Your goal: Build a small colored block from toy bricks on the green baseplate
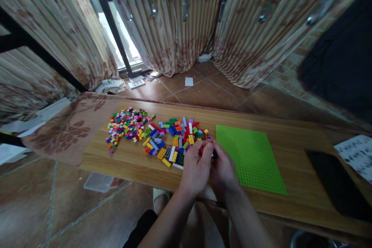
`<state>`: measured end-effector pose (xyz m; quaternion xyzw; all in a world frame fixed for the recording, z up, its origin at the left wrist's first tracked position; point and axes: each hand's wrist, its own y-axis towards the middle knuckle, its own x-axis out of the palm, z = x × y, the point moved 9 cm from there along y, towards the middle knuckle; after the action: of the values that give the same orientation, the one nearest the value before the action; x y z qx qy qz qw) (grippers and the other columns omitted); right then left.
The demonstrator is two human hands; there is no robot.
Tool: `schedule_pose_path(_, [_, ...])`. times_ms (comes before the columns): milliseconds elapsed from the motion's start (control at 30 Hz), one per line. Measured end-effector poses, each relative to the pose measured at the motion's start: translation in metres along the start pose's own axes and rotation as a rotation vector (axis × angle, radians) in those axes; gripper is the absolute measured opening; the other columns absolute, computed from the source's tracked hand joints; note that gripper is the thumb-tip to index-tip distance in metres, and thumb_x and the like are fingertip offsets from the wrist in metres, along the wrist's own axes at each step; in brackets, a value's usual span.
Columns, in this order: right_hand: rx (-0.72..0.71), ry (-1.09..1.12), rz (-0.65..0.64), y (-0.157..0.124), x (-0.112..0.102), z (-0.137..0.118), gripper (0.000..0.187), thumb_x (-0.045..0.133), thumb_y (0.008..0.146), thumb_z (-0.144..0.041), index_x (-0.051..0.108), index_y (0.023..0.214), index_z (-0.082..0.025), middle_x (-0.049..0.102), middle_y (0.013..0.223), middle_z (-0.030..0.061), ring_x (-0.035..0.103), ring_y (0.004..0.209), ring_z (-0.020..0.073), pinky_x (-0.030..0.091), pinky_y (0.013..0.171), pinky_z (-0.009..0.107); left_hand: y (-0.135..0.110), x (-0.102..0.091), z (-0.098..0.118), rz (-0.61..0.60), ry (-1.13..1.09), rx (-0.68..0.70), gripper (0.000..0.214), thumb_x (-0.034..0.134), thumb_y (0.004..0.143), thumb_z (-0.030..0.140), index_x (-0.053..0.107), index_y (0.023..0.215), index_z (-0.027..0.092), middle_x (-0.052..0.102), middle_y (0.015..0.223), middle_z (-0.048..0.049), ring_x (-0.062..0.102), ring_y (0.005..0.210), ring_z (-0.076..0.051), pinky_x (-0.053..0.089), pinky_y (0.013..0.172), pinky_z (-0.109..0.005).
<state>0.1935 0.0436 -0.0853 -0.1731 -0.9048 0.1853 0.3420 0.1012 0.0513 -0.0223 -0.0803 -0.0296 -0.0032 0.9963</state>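
Observation:
My left hand and my right hand are close together over the front of the wooden table, fingers curled inward. Between them a bit of red and a dark piece show, apparently toy bricks; the fingers cover most of them. Just beyond and left of my hands lies a loose spread of larger bricks in many colours. Farther left is a heap of small bricks. A green studded baseplate lies flat, close to the right of my right hand.
A black flat panel lies at the table's right end, near a printed sheet. A patterned cloth covers the left end. A clear plastic box sits on the tiled floor below the front edge. Curtains hang behind.

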Motion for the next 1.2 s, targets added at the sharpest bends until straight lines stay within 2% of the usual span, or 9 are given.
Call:
schedule_pose_path(100, [0.042,0.022,-0.044,-0.001,0.003,0.007,0.027,0.063,0.078,-0.045,0.065,0.089,-0.021,0.069,0.081,-0.0010,0.060,0.060,0.0107,0.041,0.043,0.020,-0.003,0.003,0.012,-0.044,0.152,0.127,0.024,0.054,0.087,0.037,0.068,0.095,0.020,0.069,0.089,-0.0017,0.062,0.082,-0.013,0.048,0.077,-0.023])
schedule_pose_path(233, [0.117,0.032,-0.082,-0.002,0.008,0.016,0.036,0.057,0.081,-0.055,0.066,0.087,-0.020,0.069,0.078,0.0007,0.063,0.064,0.0146,0.049,0.052,0.025,-0.006,0.005,0.014,-0.052,0.260,0.150,0.025,0.054,0.087,0.036,0.069,0.100,0.021,0.071,0.094,-0.0018,0.063,0.082,-0.013,0.048,0.078,-0.024])
schedule_pose_path(400, [0.183,0.054,-0.121,-0.004,0.012,0.016,0.028,0.066,0.077,-0.048,0.065,0.083,-0.020,0.057,0.057,-0.0056,0.045,0.040,0.0052,0.031,0.032,0.016,-0.002,-0.002,0.007,-0.030,0.181,0.096,0.035,0.045,0.091,0.043,0.069,0.101,0.020,0.069,0.076,-0.0008,0.061,0.067,-0.013,0.047,0.061,-0.022])
schedule_pose_path(567, [0.113,-0.010,-0.120,-0.006,0.027,-0.005,0.030,0.079,0.065,-0.037,0.065,0.083,-0.017,0.059,0.069,-0.0044,0.039,0.044,-0.0001,0.018,0.030,0.009,0.015,-0.063,0.018,0.199,0.252,0.145,0.031,0.051,0.087,0.039,0.071,0.093,0.017,0.068,0.075,-0.0011,0.059,0.067,-0.012,0.045,0.063,-0.021])
schedule_pose_path(667, [-0.008,-0.179,-0.193,0.001,0.059,-0.017,0.030,0.079,0.063,-0.037,0.065,0.080,-0.017,0.057,0.068,-0.0039,0.041,0.048,0.0020,0.018,0.033,0.011,0.024,-0.108,0.018,0.358,0.386,0.081,0.026,0.056,0.083,0.031,0.070,0.098,0.017,0.068,0.076,-0.0016,0.059,0.068,-0.013,0.046,0.065,-0.022])
schedule_pose_path(767, [-0.105,-0.471,-0.275,0.017,0.096,-0.015,0.026,0.072,0.067,-0.038,0.067,0.084,-0.019,0.059,0.066,-0.0035,0.043,0.049,0.0057,0.023,0.037,0.015,0.029,-0.128,0.017,0.392,0.549,0.043,0.023,0.054,0.082,0.025,0.069,0.099,0.019,0.070,0.084,-0.0034,0.062,0.079,-0.016,0.048,0.075,-0.027])
schedule_pose_path(867, [-0.254,-0.841,-0.344,0.033,0.128,-0.012,0.019,0.065,0.072,-0.031,0.070,0.086,-0.018,0.066,0.076,-0.0001,0.055,0.063,0.0111,0.040,0.053,0.021,0.030,-0.125,0.017,0.320,0.709,0.059,0.026,0.048,0.084,0.020,0.067,0.102,0.018,0.069,0.100,-0.0070,0.062,0.095,-0.018,0.046,0.087,-0.031])
schedule_pose_path(1000, [-0.408,-1.244,-0.493,0.038,0.157,-0.001,0.020,0.061,0.074,-0.021,0.072,0.091,-0.016,0.069,0.081,0.0023,0.059,0.074,0.0147,0.045,0.070,0.028,0.030,-0.118,0.016,0.246,0.813,0.048,0.032,0.041,0.085,0.014,0.065,0.107,0.015,0.066,0.109,-0.0109,0.058,0.106,-0.020,0.044,0.094,-0.033])
schedule_pose_path(1200, [-0.383,-1.216,-0.677,0.033,0.171,0.009,0.021,0.058,0.075,-0.015,0.074,0.087,-0.021,0.069,0.074,-0.0007,0.060,0.070,0.0142,0.046,0.071,0.028,0.030,-0.121,0.015,0.193,0.754,0.066,0.041,0.039,0.080,0.006,0.064,0.111,0.017,0.064,0.116,-0.0087,0.056,0.112,-0.019,0.041,0.099,-0.032])
